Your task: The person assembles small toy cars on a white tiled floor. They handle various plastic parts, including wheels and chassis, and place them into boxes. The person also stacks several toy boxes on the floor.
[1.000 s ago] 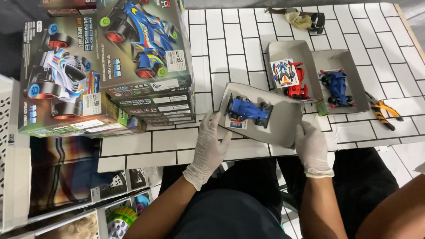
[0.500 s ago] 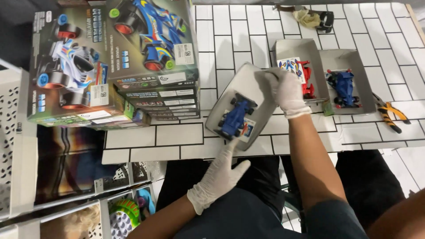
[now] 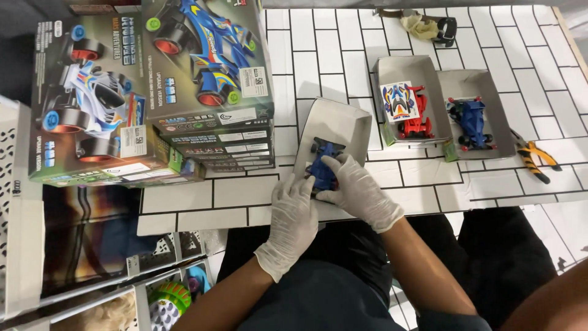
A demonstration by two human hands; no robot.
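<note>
1. Left hand [image 3: 293, 211]: covered by a thin white disposable glove, wrinkled across the back, with the cuff ending at the wrist.
2. Right hand [image 3: 358, 193]: identical white glove, cuff at 5 o'clock.
3. Forearms: bare, no sleeves.
4. Lower body: dark garment over the lap.
</note>
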